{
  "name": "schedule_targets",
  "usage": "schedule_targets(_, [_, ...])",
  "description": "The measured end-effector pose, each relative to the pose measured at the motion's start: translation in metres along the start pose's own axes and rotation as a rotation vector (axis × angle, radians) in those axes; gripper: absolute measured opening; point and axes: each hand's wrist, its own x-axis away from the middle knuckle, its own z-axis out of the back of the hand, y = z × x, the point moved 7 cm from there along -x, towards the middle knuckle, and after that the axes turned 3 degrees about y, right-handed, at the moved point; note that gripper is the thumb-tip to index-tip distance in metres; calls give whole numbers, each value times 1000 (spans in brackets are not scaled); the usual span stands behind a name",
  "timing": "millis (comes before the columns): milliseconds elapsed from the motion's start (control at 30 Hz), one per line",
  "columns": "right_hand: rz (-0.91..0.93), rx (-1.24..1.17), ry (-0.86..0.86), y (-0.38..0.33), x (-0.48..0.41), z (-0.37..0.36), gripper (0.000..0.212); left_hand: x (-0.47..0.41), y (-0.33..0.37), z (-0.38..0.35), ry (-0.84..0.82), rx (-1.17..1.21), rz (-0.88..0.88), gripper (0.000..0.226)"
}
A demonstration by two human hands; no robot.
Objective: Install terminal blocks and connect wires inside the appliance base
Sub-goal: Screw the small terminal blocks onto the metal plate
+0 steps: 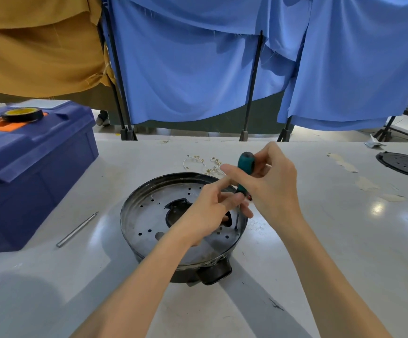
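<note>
Appliance base [149, 215] sits on the table [332, 252]. Right hand [268, 181] grips the green-handled screwdriver [245, 164]; left hand [207, 213] pinches its shaft, tip at 1 hole near the right rim. Best kept vertical, pressed firmly, turned slowly to avoid slipping.

The screwdriver [245, 167] is showing a teal and black handle, the appliance base [144, 215] is showing dark grey dotted with round holes, and the toolbox [39, 172] is showing blue with orange.
</note>
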Motion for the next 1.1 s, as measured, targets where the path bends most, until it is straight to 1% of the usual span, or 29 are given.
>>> schedule_targets(67, [9,-72,-88,-4,-2,-1,34,1,-3,1,1,17,33,20])
schedule_targets(133, [19,-193,-157,-7,-2,-1,28,1,-4,0,-11,8,32,21])
schedule_targets(167, [27,-223,-164,-8,-2,1,23,1,-3,-1,-18,5,25,20])
schedule_targets(233, [38,-187,-116,-8,-2,5,14,2,0,-3,-29,11,12,16])
schedule_targets(300, [57,-78,-14,-7,-1,9,18,2,2,-4,-38,6,-6,23])
schedule_targets(367, [82,13,78,-9,3,12,29,1,1,-5,-41,1,-5,19])
schedule_targets(400, [99,38,87,-11,4,12,34,1,0,-5,-42,1,-2,16])
schedule_targets(467, [119,45,21,-15,6,8,35,2,0,-4,-42,2,0,18])
schedule_targets(567, [62,-112,-133,-12,4,1,23,3,-1,-2,-44,-2,4,23])
schedule_targets(600, [55,-153,-152,-11,4,1,21,3,0,-2,-49,-3,6,22])
schedule_targets(667, [50,-136,-87,-6,3,6,15,3,0,-4,-60,1,12,18])
schedule_targets(700, [44,-105,-26,-4,4,9,17,3,1,-5,-64,0,7,18])
schedule_targets(767, [32,-56,83,-2,8,13,30,3,4,-6,-62,-13,-16,19])
schedule_targets(800, [22,-42,108,-1,10,13,37,2,4,-6,-56,-14,-19,16])
schedule_targets(867, [1,-28,86,-1,12,11,47,2,3,-6,-47,-13,-14,17])
schedule_targets(900, [-12,-55,39,-1,11,9,47,3,3,-6,-44,-14,-12,18])
schedule_targets(1000, [-25,-264,-116,-6,8,3,23,4,2,-4,-46,-6,-7,23])
schedule_targets(1033, [-2,-288,-136,-8,7,3,22,4,2,-3,-47,-8,-5,23])
schedule_targets(1100, [36,-219,-97,-9,6,6,18,3,2,-4,-53,-6,1,20])
